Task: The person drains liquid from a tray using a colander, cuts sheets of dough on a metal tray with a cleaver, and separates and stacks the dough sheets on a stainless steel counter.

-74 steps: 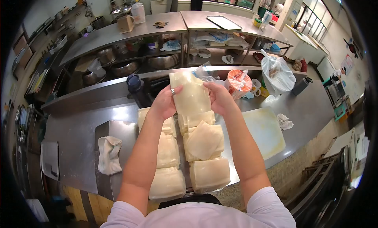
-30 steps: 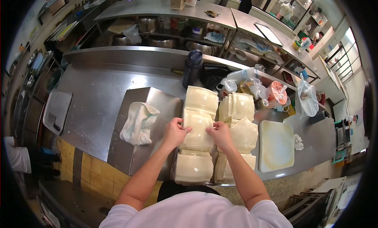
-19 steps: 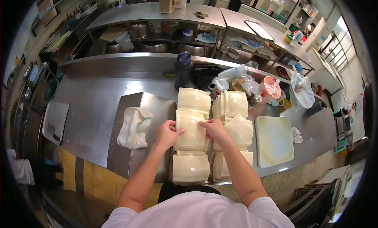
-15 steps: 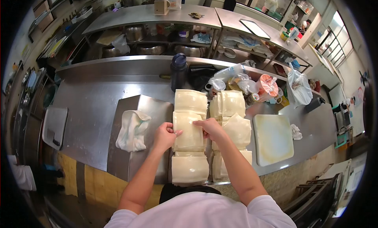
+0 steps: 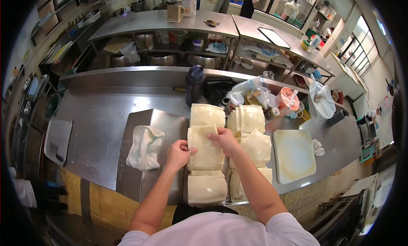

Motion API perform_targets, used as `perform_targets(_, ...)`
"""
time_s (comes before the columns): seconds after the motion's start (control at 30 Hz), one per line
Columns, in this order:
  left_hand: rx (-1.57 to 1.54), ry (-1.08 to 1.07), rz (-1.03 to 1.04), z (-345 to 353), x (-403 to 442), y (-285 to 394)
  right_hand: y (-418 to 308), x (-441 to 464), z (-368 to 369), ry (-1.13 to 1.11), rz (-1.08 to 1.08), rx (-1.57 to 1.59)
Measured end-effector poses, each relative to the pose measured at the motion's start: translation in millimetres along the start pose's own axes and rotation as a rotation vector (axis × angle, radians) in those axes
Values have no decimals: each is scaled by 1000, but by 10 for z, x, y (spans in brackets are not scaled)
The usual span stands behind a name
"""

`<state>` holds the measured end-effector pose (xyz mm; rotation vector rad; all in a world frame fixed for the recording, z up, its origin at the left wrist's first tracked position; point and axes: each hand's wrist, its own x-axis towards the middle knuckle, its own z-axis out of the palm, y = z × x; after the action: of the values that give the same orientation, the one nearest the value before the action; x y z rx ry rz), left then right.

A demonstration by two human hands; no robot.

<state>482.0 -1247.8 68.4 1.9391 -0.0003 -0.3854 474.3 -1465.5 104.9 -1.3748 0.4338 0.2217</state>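
Pale, flat square sheets lie in stacks in two columns on the steel counter. My left hand [image 5: 179, 154] pinches the left edge of the top sheet [image 5: 203, 146] on the middle stack of the left column. On that sheet's upper right edge, my right hand [image 5: 225, 139] closes with thumb and fingers, and the corner there is a little raised. Above lies the far left stack [image 5: 207, 116], below it the near left stack [image 5: 207, 189]. To the right stand the far right stack [image 5: 250, 118] and the middle right stack [image 5: 256, 148], the near one partly behind my right forearm.
A crumpled white cloth [image 5: 145, 147] lies on a steel box [image 5: 163, 118] at left. A dark bottle [image 5: 195, 85] stands behind the stacks. At right are a white cutting board [image 5: 294, 155], bagged items and a plastic bag [image 5: 321, 99]. A metal tray [image 5: 58, 139] lies far left.
A sheet held up in both hands earlier is no longer raised; my hands came down to the middle left stack. Most recently, my right hand lifted the top sheet's upper right corner slightly.
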Motion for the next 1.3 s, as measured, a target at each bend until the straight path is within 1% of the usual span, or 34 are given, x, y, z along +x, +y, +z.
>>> perform_targets(0.03, -22, -12, -4, 2, 17, -27, -4, -20, 16, 4, -46, -65)
perform_targets(0.1, -120, -19, 64, 51, 166, -314, -20, -56, 43, 12, -142, -196)
perform_targets(0.17, -170, -6, 131, 19, 230, -348, -51, -189, 96, 12, -239, -261)
perform_targets(0.23, -176, 23, 196, -78, 207, -175, -12, -272, 105, 7, -320, -282)
perform_targets(0.33, -198, -195, 301, -187, 278, -97, 102, -361, 58, -7, -383, -273)
perform_targets(0.4, -305, -325, 206, -237, 241, 42, 142, -396, 18, -8, -393, -298)
perform_targets(0.43, -357, -390, 159, -247, 220, 100, 163, -404, 13, -22, -377, -218)
perform_targets(0.5, -494, -403, 176, -214, 217, 102, 192, -412, -8, -44, -349, -55)
perform_targets(0.63, -653, -397, 219, -144, 119, 176, 169, -492, -65, -60, -361, 1)
perform_targets(0.73, -691, -377, 191, -149, -15, 355, 20, -652, -51, -30, -334, 82)
perform_targets(0.8, -744, -393, 13, -125, -3, 361, -100, -717, -40, -22, -322, 136)
perform_targets(0.83, -769, -399, -76, -112, 6, 364, -119, -701, -56, -15, -278, 147)
perform_targets(0.9, -739, -371, -85, -73, 69, 420, -160, -641, -100, 0, -193, 168)
perform_targets(1.0, -702, -315, -69, 35, 329, 526, -134, -334, -198, -5, -117, 289)
perform_targets(1.1, -647, -264, -4, 65, 684, 769, -392, -48, -223, 10, -85, 378)
perform_targets(1.13, -623, -252, 23, 61, 818, 861, -468, 83, -245, 13, -79, 373)
perform_targets(1.23, -571, -252, -18, 81, 1313, 973, -610, 551, -331, 27, -43, 339)
perform_targets(1.3, -397, -245, -61, 124, 1567, 945, -598, 833, -393, 40, 2, 287)
